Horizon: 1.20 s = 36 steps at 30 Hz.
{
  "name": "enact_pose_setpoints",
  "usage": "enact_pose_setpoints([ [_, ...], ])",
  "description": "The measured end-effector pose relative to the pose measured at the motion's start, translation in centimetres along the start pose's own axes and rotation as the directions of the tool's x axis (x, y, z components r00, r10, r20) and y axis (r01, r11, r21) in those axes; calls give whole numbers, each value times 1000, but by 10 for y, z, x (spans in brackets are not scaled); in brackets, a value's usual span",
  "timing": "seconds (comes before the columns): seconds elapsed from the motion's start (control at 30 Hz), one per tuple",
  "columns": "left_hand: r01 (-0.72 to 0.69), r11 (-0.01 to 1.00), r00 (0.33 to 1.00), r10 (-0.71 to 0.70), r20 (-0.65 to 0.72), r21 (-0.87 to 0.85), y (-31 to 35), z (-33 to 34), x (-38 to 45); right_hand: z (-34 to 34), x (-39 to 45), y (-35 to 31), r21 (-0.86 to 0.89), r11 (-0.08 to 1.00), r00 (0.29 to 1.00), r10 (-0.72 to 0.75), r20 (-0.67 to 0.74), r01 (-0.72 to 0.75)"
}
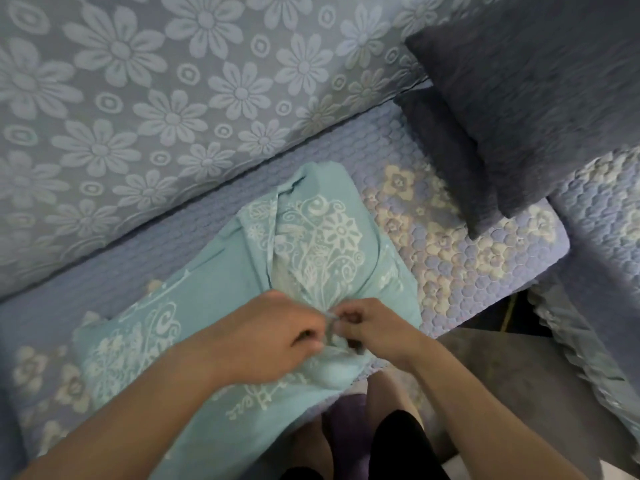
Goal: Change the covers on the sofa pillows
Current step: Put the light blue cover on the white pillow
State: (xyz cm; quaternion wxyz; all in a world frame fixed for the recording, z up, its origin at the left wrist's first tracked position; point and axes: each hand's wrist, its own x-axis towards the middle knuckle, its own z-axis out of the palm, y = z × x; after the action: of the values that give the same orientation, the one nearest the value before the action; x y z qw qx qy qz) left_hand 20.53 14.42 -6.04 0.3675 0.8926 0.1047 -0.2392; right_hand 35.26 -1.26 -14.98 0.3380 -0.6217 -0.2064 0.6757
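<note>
Hands [329,327] over blurred teal cover [311,244] edge

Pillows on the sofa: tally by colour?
Teal with white floral print: 2, one worked by both hands, one to its left
Dark grey: 2, one leaning on the other
Total: 4
</note>
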Motion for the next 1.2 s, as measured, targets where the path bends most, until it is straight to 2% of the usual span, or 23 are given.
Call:
enact_pose_setpoints([
  [0.1, 26, 999, 994, -21, 105, -46, 4, -10, 28, -13, -11, -8, 28, 999, 999, 30, 25, -31],
  [0.17, -28, 995, 985, 44, 169, -96, 15, -8, 48, -4, -9, -24, -195, 969, 988, 154, 10, -149],
  [0.2, -56, 992, 972, 80, 220, -114, 24, -5, 56, 16, -3, -22, -332, 914, 967, 255, 28, -232],
  [0.23, -85, 989, 953, 117, 279, -124, 31, 0, 62, 22, -14, -14, -483, 810, 897, 430, 103, -333],
  [0.27, -110, 986, 933, 147, 327, -127, 37, 6, 64, 32, -16, -23, -545, 666, 794, 608, 1, -510],
  [0.3, -126, 985, 921, 161, 354, -121, 39, 10, 69, 41, -7, -9, -557, 580, 755, 641, -138, -594],
  [0.33, -118, 989, 928, 140, 346, -86, 35, 9, 72, 45, -3, 12, -443, 749, 863, 488, -133, -492],
  [0.37, -105, 995, 948, 99, 301, 4, 25, 6, 76, 48, 3, 44, -296, 903, 950, 283, -134, -311],
  [0.4, -87, 985, 970, 51, 236, 146, 11, 0, 81, 53, 9, 28, -81, 974, 944, 181, -274, -211],
  [0.43, -64, 950, 984, 9, 176, 307, -7, -9, 84, 41, -4, 15, 79, 988, 921, 155, -357, -136],
  [0.47, -38, 889, 989, -30, 142, 456, -24, -17, 89, 35, -11, 20, 147, 986, 911, 132, -390, -80],
  [0.53, 0, 783, 994, -70, 88, 622, -50, -30, 97, 32, -28, 30, 18, 995, 936, 95, -339, -94],
  [0.6, -35, 728, 995, -39, 93, 685, -65, -30, 106, 32, -52, 36, -271, 962, 964, -32, -264, -43],
  [0.67, -90, 668, 996, 44, 82, 738, -73, -27, 113, 25, -69, 39, -447, 888, 932, -244, -268, 104],
  [0.73, -95, 655, 995, 92, 46, 749, -76, -27, 118, 19, -74, 41, -487, 848, 895, -366, -254, 208],
  [0.8, -111, 650, 992, 117, 45, 752, -79, -27, 122, 21, -73, 43, -426, 871, 888, -378, -262, 245],
  [0.93, -188, 671, 975, 214, 55, 717, -73, -44, 120, 19, -59, 43, -267, 953, 899, -240, -365, 146],
  [0.97, -179, 706, 983, 160, 92, 686, -71, -51, 116, 16, -53, 46, -206, 969, 893, -212, -397, 139],
  [1.0, -138, 738, 987, 48, 153, 660, -65, -58, 110, 14, -47, 50, -155, 981, 891, -171, -420, 115],
  [1.03, -95, 772, 958, -100, 268, 629, -63, -59, 105, 11, -42, 54, -116, 990, 887, -122, -446, 78],
  [1.1, -168, 730, 853, -230, 469, 663, -58, -58, 95, 1, -37, 64, -60, 998, 807, -26, -590, -12],
  [1.17, -106, 762, 815, -301, 495, 639, -62, -57, 88, -21, -37, 73, 75, 992, 589, 122, -799, -103],
  [1.2, -10, 797, 819, -340, 462, 604, -70, -63, 88, -36, -33, 78, 211, 970, 501, 244, -831, -122],
])
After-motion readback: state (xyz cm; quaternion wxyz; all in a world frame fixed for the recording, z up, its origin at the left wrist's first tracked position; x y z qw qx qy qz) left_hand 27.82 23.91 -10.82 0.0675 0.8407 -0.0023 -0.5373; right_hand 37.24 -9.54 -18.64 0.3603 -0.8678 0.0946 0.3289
